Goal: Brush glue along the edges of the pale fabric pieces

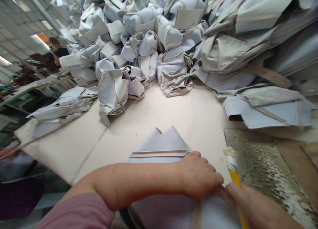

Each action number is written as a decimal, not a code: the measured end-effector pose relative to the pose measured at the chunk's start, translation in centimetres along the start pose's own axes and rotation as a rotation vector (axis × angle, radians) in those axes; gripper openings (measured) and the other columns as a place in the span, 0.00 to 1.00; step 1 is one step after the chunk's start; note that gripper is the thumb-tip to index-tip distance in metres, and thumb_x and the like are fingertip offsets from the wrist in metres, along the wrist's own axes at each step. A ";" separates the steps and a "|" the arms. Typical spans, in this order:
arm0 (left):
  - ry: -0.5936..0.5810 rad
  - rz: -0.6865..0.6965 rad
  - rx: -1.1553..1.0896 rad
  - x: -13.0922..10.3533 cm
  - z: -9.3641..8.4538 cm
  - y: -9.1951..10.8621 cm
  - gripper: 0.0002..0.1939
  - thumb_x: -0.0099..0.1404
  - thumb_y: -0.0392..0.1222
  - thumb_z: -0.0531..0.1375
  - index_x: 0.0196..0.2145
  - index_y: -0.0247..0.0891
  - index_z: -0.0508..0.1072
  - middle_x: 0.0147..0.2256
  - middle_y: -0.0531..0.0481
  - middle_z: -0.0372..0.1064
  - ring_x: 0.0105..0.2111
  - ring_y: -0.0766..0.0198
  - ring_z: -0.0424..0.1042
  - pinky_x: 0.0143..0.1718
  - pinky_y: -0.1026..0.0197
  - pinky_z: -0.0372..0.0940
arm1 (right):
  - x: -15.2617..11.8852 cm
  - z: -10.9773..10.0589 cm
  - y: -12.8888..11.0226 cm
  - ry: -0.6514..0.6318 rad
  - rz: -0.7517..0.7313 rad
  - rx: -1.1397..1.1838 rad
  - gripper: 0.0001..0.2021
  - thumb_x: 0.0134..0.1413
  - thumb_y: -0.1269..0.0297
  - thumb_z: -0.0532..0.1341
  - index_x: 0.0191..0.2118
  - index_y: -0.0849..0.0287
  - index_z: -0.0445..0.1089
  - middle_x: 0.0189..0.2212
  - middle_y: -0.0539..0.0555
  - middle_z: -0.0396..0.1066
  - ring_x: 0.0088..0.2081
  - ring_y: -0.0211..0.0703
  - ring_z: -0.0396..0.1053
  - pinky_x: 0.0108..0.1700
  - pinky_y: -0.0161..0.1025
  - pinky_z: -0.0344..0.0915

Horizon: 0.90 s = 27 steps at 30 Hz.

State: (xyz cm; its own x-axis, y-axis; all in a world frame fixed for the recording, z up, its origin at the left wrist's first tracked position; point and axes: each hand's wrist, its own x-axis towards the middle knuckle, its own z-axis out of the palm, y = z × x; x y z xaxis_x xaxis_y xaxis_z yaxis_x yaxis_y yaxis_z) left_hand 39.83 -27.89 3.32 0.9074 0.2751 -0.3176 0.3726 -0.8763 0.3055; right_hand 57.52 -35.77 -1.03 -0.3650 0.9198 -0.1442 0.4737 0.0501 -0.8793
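A pale grey-blue fabric piece (164,139) with beige seam tape lies at the table's front edge, part of it hanging toward me. My left hand (201,174) reaches across it, its fingers curled around the fabric's right side. Close by on the right, my right hand (245,199) holds a brush (233,176) with a yellow handle. The brush is upright, with whitish bristles pointing up and away from me. My right hand is partly blurred, and its fingertips sit next to my left hand's.
A large heap of similar sewn pieces (149,20) covers the back of the cream table (193,116). Several lie nearer on the left and right. A glue-crusted board (260,162) is at the right. A person (61,51) is far back left.
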 end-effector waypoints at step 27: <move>0.048 -0.034 -0.013 1.8 -0.2 -1.7 0.07 0.60 0.44 0.56 0.31 0.38 0.70 0.32 0.48 0.72 0.34 0.59 0.70 0.33 0.58 0.55 | -1.1 -2.3 -1.4 -0.088 0.075 -0.254 0.06 0.45 0.75 0.51 0.29 0.57 0.56 0.26 0.50 0.59 0.28 0.40 0.55 0.30 0.37 0.51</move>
State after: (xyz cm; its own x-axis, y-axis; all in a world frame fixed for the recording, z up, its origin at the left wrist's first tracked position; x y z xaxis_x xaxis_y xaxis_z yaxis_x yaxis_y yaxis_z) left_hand 40.89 -25.79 2.45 0.9023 0.3238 -0.2846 0.4057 -0.8610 0.3066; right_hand 59.08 -35.95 1.36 -0.3837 0.8880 -0.2534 0.6839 0.0888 -0.7242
